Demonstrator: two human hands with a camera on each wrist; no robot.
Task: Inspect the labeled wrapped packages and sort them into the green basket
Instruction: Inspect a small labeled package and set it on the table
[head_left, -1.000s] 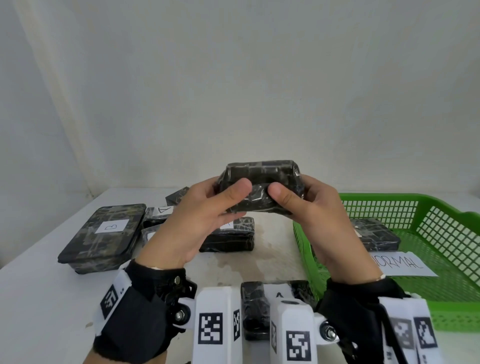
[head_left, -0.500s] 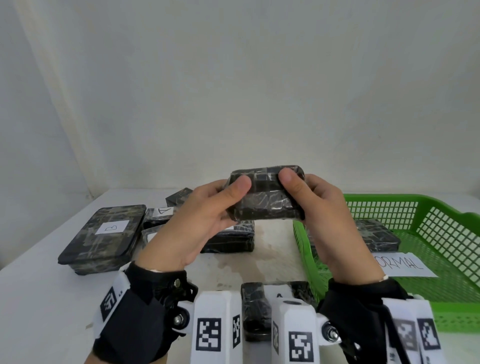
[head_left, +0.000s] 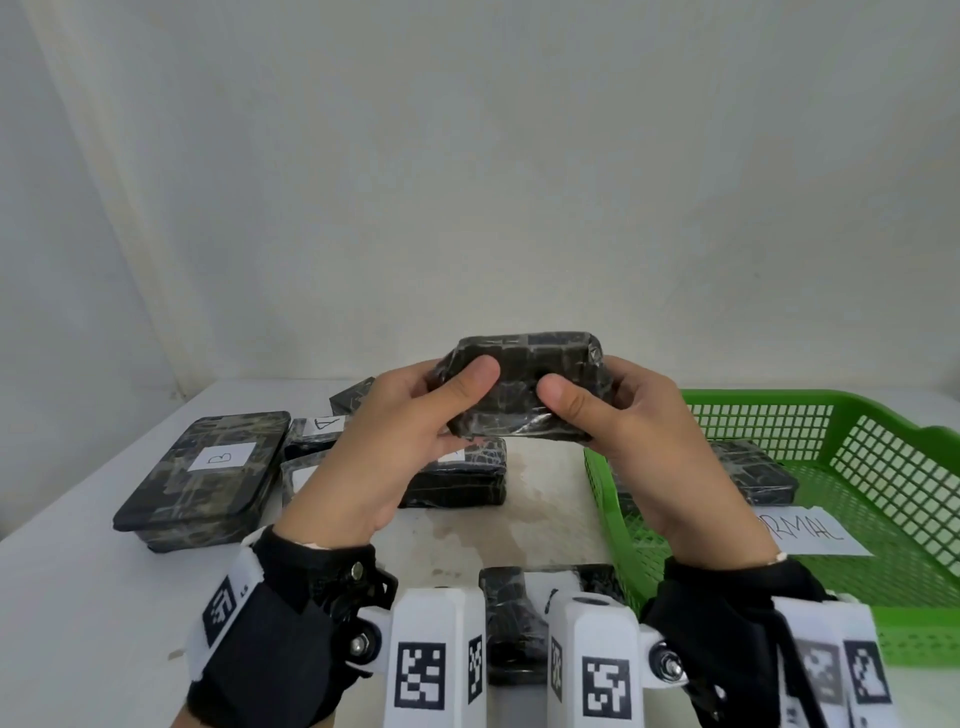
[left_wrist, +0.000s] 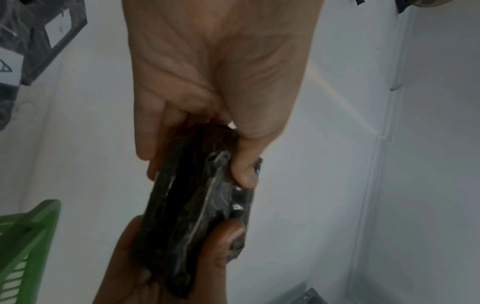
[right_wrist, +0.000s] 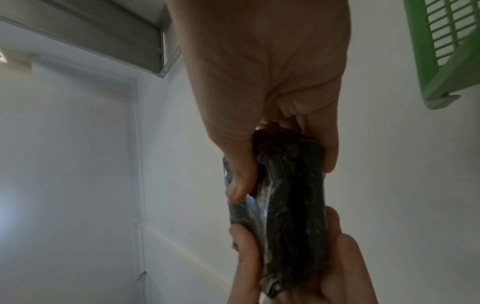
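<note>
A dark wrapped package (head_left: 524, 387) is held up in the air above the table, in front of me. My left hand (head_left: 415, 421) grips its left end, thumb on the near face. My right hand (head_left: 618, 415) grips its right end the same way. In the left wrist view the package (left_wrist: 200, 216) shows edge-on between both hands; the right wrist view shows the package (right_wrist: 291, 205) likewise. No label shows on the held package. The green basket (head_left: 878, 457) stands at the right with one wrapped package (head_left: 753, 467) and a paper reading "NORMAL" (head_left: 810, 530) inside.
On the white table (head_left: 78, 597) at the left lies a large package labeled B (head_left: 208, 478), with several smaller labeled packages (head_left: 457, 475) behind and beside it. Another package (head_left: 514, 618) lies near the front edge, between my wrists. A bare wall stands behind the table.
Both hands have turned the package over between them and raised it slightly; my thumbs have shifted on its near face. Nothing on the table has moved.
</note>
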